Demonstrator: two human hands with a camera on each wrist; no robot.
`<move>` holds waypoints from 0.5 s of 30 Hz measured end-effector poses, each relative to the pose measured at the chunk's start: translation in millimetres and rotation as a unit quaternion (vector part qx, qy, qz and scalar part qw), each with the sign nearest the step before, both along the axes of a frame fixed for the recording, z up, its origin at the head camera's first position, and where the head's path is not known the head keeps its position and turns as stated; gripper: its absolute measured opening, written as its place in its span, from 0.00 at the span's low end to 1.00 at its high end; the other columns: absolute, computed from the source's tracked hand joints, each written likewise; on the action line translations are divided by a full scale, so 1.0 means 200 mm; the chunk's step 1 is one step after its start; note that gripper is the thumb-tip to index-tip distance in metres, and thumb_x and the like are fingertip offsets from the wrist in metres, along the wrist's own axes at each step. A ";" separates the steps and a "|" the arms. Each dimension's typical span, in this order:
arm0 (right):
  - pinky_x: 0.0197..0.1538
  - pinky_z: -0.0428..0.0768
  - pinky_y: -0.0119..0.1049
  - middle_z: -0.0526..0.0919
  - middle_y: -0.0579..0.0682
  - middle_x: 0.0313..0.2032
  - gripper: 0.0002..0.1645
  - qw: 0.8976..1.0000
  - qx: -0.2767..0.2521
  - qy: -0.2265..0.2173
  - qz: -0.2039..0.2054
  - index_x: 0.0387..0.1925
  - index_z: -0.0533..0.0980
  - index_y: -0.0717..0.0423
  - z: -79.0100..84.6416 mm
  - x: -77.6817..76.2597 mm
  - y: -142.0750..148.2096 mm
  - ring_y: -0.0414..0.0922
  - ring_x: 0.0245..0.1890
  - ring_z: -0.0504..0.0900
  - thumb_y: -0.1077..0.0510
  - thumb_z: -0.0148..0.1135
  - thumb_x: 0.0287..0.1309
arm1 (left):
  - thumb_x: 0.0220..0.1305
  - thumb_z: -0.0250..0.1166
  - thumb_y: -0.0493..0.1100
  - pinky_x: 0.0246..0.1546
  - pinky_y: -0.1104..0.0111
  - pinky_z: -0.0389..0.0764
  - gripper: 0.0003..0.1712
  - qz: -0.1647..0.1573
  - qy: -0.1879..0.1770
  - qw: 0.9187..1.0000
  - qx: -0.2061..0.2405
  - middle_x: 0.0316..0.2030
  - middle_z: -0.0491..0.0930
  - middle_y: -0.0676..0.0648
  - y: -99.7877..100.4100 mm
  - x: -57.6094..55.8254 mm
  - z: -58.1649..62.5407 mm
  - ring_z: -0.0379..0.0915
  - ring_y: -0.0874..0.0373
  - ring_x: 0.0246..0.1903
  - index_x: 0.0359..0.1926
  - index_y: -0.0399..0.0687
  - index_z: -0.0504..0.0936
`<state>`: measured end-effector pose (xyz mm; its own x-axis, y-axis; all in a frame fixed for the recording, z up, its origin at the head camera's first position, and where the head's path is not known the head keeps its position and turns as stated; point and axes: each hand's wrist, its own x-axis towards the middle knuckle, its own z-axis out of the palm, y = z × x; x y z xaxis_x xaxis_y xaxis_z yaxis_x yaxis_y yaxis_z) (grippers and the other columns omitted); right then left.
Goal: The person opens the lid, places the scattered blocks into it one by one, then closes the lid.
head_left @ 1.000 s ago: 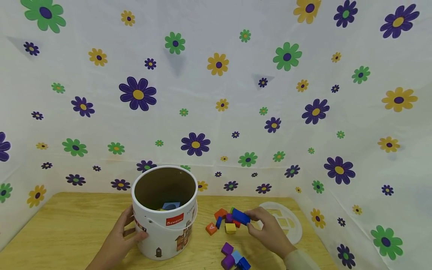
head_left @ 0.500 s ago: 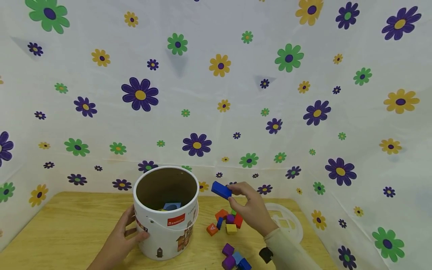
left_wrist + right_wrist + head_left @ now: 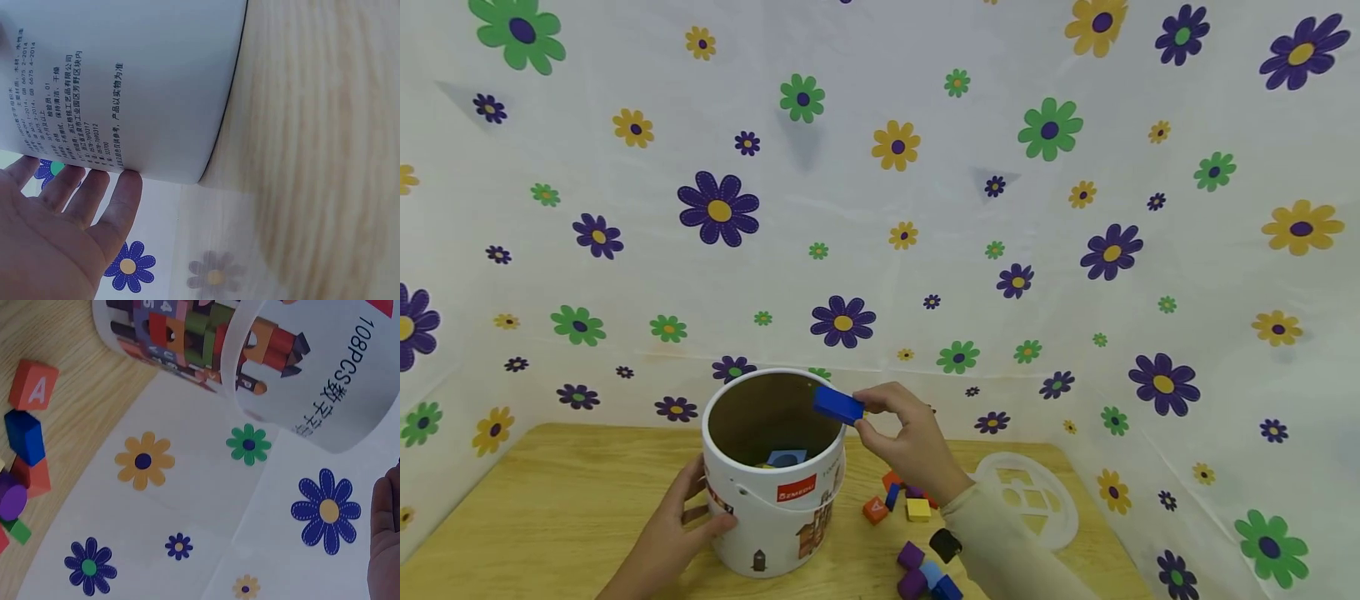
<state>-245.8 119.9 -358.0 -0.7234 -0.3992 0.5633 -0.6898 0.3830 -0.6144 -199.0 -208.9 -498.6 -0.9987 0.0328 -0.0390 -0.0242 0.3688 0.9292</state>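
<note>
In the head view, my right hand (image 3: 910, 437) pinches a dark blue toy block (image 3: 838, 406) between thumb and fingers. The block overlaps the right rim of a white bucket (image 3: 767, 525), clear above the table. A light blue block (image 3: 788, 457) shows down inside the bucket. My left hand (image 3: 673, 529) rests on the bucket's left side, thumb toward the front. From the left wrist, its fingers (image 3: 122, 203) look spread and nearly straight, tips against the printed wall. The right wrist view catches only part of the right hand (image 3: 386, 537) at the edge; the pinched block is hidden there.
Several loose blocks lie right of the bucket, among them an orange letter block (image 3: 875, 510) and a yellow one (image 3: 917, 510). Nearer the front edge sit a purple cube (image 3: 911, 555) and other blocks. A white lid (image 3: 1070, 510) with cut-outs lies at the right. Flowered cloth surrounds the table.
My right hand has lifted the blue block off the pile and carried it leftward to the bucket's rim. The left hand stays on the bucket.
</note>
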 end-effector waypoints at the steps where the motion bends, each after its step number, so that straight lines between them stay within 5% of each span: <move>1: 0.58 0.83 0.42 0.84 0.44 0.52 0.19 1.000 -0.001 0.000 0.006 0.57 0.82 0.51 0.00 0.00 -0.02 0.43 0.52 0.81 0.62 0.69 0.65 | 0.65 0.70 0.62 0.68 0.41 0.71 0.61 0.000 0.000 1.000 0.000 0.80 0.48 0.35 0.00 0.00 0.00 0.51 0.31 0.75 0.83 0.51 0.41; 15: 0.58 0.85 0.38 0.84 0.47 0.52 0.17 0.999 0.036 -0.007 0.037 0.55 0.82 0.55 -0.03 0.01 -0.16 0.42 0.50 0.83 0.64 0.69 0.65 | 0.65 0.71 0.61 0.68 0.41 0.71 0.61 0.002 -0.005 1.000 0.003 0.80 0.49 0.35 0.01 0.00 0.00 0.51 0.31 0.75 0.83 0.51 0.40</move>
